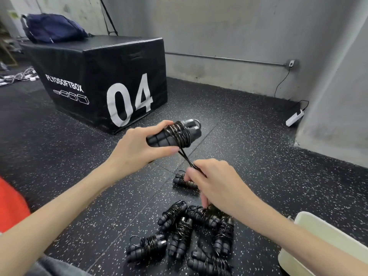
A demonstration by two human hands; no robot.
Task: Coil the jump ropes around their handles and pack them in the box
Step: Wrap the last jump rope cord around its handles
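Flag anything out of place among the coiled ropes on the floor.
One coiled rope lies apart from the main pile, farther from the cream box. Nothing else stands out.

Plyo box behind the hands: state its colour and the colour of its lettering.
The plyo box is black, with white "04" and "PLYOSOFTBOX" lettering, seen clearly in the head view.
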